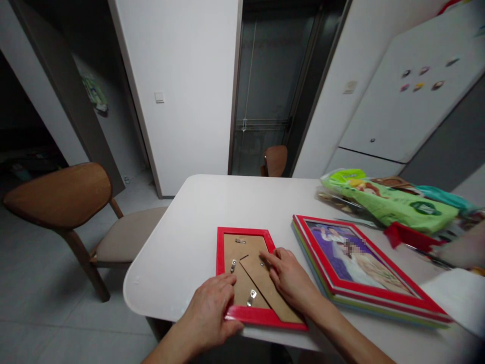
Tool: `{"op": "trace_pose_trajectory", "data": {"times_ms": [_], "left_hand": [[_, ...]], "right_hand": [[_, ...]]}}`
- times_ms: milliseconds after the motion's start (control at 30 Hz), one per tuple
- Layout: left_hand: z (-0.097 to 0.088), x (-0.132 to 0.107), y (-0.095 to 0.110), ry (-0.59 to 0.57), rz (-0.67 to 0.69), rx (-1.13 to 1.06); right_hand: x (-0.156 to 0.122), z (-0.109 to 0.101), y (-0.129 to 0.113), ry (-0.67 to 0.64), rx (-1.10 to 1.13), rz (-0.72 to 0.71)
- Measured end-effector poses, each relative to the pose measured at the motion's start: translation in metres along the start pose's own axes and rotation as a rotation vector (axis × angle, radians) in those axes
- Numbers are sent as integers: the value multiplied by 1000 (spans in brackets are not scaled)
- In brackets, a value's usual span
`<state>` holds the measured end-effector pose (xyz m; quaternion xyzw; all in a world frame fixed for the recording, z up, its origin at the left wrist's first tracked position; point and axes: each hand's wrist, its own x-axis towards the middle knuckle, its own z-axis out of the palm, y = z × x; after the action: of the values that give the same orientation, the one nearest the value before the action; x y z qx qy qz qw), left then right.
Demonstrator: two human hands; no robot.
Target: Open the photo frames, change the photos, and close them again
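A red picture frame [248, 316] lies face down near the table's front edge, its brown backing board [242, 288] uppermost. Small metal turn clips [251, 298] sit along the board's sides, and a dark slanting line crosses its middle. My left hand [210, 306] grips the frame's near left corner, thumb at the front edge and fingers over the left side. Across the frame's right side rests my right hand [290, 275], its index finger stretched onto the board beside another metal clip [261, 264]. Its thumb is hidden.
A stack of frames [333, 293], topped by a red one with a picture [352, 253], lies at right. Behind it are a green package [405, 202] and a red object [411, 237]. A wooden chair [64, 197] stands left of the white table [178, 242].
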<state>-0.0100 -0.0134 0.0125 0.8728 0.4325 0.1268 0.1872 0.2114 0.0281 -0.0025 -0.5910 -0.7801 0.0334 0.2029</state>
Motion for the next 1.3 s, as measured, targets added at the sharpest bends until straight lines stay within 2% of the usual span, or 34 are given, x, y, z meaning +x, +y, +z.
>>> {"op": "trace_pose_trajectory", "data": {"times_ms": [333,567,800,867,933,1067,1167,1300], "left_hand": [[-4,-1,5,9,-18,-10],[1,-6,3,39,5,-10],[1,-6,2,38,6,-30],[2,-7,1,41,13,-40],[3,-7,0,41,26,-51],[8,-8,-3,70,43,-63],[10,-8,-4,85,51,-65],[10,-8,-5,86,43,-61]], "right_hand": [[1,3,4,-5,58,51],[1,-4,0,-44,76,73],[-5,-4,4,-23,128,53],[-10,-4,-1,12,125,25],[-17,-6,-14,28,120,-60],[-36,-12,-44,-116,151,-281],[-43,-16,-55,-163,150,-320],[-41,-14,-52,-184,157,-316]]}}
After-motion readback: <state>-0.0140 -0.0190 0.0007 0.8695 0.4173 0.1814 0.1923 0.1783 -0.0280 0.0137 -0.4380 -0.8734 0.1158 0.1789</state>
